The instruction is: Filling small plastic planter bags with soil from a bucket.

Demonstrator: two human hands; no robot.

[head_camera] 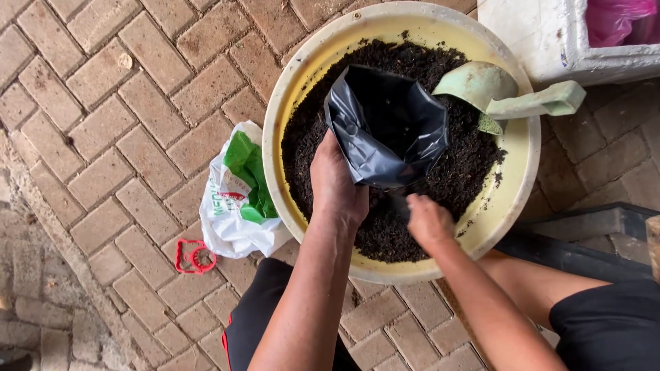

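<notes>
Black plastic bag (386, 127) upright on soil (460, 172) in yellow basin (512, 199), mouth open. Left hand (335, 184) gripping bag's side. Right hand (427, 218) blurred at bag's base, grip unclear. Green scoop (505, 93) resting nearby.

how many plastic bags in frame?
3: black grow bag held by left hand over the basin; white-green bag on bricks left; pink bag top right, partly cropped.
</notes>
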